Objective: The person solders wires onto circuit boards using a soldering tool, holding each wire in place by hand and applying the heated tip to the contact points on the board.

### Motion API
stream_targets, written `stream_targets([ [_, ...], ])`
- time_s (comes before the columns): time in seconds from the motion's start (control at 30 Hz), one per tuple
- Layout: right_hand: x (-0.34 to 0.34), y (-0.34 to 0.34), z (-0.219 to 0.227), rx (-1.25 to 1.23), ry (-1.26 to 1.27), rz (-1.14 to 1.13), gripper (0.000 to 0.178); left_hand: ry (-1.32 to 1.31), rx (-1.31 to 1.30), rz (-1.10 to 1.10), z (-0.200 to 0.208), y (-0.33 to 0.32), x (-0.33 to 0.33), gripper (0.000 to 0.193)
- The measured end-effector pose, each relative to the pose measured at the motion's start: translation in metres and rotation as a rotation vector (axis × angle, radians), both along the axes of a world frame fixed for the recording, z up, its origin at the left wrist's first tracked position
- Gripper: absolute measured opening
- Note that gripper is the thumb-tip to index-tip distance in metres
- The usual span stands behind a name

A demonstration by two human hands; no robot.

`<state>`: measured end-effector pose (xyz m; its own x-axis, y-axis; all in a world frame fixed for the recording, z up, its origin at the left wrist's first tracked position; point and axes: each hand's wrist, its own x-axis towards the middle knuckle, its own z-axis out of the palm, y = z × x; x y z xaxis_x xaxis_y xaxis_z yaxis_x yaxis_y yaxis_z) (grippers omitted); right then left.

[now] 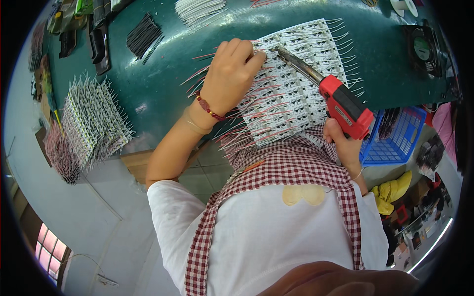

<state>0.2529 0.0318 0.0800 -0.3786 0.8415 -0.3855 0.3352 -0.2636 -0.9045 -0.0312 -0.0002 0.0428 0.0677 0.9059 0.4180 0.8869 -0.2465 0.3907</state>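
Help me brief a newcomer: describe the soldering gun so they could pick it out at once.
At the near edge of the green table is a large white sheet of circuit boards. At its right side the right hand holds the soldering gun, its metal nose pointing leftward across the sheet. Its red-and-black body sets it apart from the dark fan farther right.

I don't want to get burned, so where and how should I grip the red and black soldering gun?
By its thick red and black plastic body, from the lower right, where the right hand is: the narrow metal barrel points up and left over the white circuit-board sheet, so that side likely avoids heat.
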Motion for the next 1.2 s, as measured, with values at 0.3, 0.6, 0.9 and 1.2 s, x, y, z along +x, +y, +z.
stream_targets([
  [0.3,-0.003,0.002,0.005,-0.046,-0.043,0.062,0.028,0.022,-0.032,-0.013,0.004,0.004,0.002,0.02],
  [0.6,0.008,-0.006,0.001,-0.029,-0.043,0.005,0.03,0.126,-0.09,-0.027,0.011,0.005,0.004,0.019],
  [0.9,0.018,-0.007,-0.007,-0.057,-0.009,0.021,0.031,0.117,-0.078,0.004,0.014,0.002,0.005,0.02],
  [1.2,0.014,-0.007,-0.007,-0.031,-0.014,0.038,0.029,0.061,-0.065,0.091,0.003,-0.002,0.001,0.023],
])
